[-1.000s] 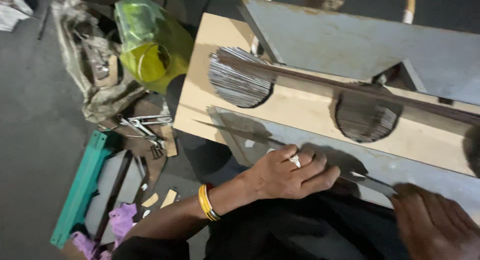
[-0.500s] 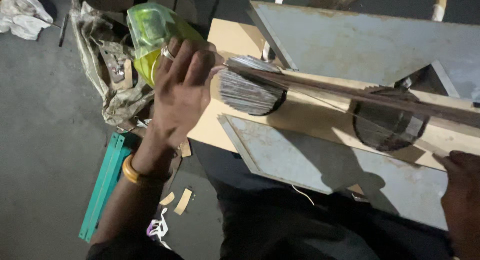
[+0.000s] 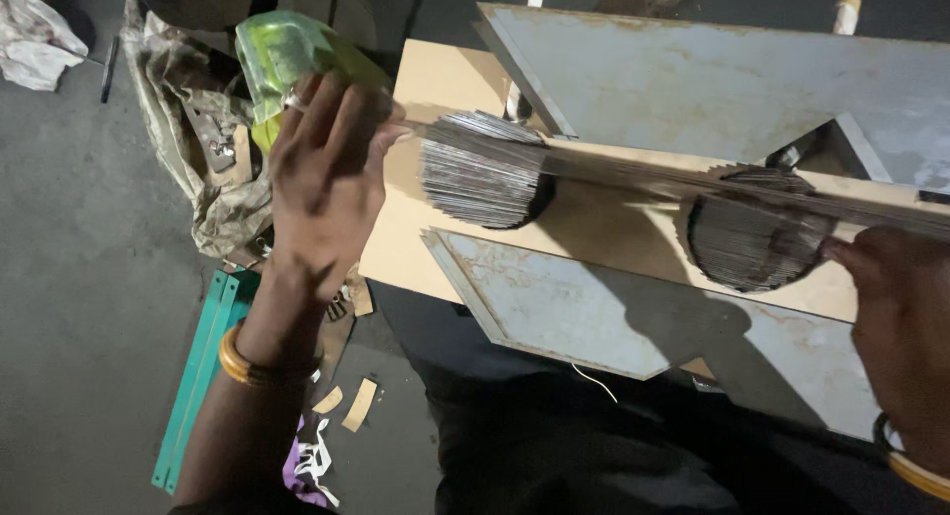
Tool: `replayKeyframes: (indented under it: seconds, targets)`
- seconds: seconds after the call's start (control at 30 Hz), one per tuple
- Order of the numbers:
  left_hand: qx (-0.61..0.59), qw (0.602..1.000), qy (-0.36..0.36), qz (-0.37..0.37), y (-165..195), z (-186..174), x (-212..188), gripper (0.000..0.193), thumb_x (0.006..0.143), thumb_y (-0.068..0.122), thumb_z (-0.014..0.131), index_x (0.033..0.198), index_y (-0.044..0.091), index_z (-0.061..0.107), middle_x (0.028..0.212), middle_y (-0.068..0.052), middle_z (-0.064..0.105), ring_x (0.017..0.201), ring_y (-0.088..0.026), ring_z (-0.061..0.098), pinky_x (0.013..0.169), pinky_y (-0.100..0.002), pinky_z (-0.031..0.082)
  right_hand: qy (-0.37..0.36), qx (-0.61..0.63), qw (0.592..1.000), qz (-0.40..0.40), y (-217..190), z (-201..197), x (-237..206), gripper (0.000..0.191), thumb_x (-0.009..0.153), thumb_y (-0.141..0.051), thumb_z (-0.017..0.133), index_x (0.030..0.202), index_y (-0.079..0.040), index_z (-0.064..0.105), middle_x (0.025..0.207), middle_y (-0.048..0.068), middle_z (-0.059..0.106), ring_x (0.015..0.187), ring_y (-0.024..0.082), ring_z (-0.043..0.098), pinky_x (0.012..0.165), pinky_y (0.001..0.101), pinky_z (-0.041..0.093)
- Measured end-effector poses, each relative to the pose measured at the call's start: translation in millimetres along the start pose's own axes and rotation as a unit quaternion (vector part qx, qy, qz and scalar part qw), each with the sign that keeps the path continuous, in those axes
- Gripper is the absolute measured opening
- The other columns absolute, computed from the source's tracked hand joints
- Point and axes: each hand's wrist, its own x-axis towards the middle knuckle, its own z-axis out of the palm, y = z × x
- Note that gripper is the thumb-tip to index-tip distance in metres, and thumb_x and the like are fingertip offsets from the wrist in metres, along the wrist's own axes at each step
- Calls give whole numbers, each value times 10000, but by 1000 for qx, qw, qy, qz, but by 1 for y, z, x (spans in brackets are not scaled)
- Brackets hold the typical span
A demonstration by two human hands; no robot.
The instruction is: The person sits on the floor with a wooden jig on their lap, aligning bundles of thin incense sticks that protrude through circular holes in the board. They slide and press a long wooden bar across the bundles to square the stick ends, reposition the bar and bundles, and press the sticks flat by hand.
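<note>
A long bundle of thin grey metal strips lies across a tan wooden board, over two half-round stacks of strips. My left hand, an orange bangle on its wrist, is spread flat with the palm against the bundle's left end. My right hand rests at the bundle's right part, its thumb touching the strips and its fingers hidden. Grey metal sheets lie above and below the bundle.
On the floor to the left are a green plastic bag, a crumpled sack with tools, a teal metal frame, a white cloth and small wood scraps. My dark-clothed lap is under the board's near edge.
My left hand has lifted off the lower metal sheet and gone up and left to the bundle's end. My right hand has risen from the near edge to the strips.
</note>
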Motion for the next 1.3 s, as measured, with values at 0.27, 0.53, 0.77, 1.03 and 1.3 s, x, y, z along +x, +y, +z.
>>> replayKeyframes:
  seconds: [0.27,0.53,0.77,1.03,1.3]
  targets:
    - [-125,989,63,-39,-5,2,-2,241,945,46,711,1131,-97,656,1138,-248,642,987,-382,675,832,-427,559,111,3,994,1,-26,-43,9,178,1124,-153,743,1131,9,670,994,146,709,828,199,673,750,297,513]
    - [6,1000,20,13,5,20,-23,50,1028,49,694,1067,18,694,1149,-85,630,1090,-221,604,940,-335,468,235,-110,964,-54,-1,-51,29,179,867,-236,858,891,-73,787,735,29,742,617,120,629,586,255,462]
    - [68,997,42,5,6,32,-32,224,1130,259,653,1109,58,749,1141,-64,639,1085,-201,616,971,-337,474,254,-94,961,-50,-5,-58,37,201,833,-206,904,915,-70,781,882,39,771,813,147,707,736,285,520]
    - [178,980,79,37,6,47,-34,228,1099,275,662,1023,77,747,1046,-49,666,1003,-230,641,937,-349,554,241,-34,970,-9,-6,-50,32,212,861,-162,908,1024,-78,802,971,72,692,851,207,590,715,365,472]
    - [128,986,93,59,16,56,-31,240,1155,268,682,974,112,710,975,-43,645,946,-234,609,838,-375,489,234,39,970,53,4,-38,12,244,924,74,841,1106,-88,856,967,91,632,923,234,571,642,334,429]
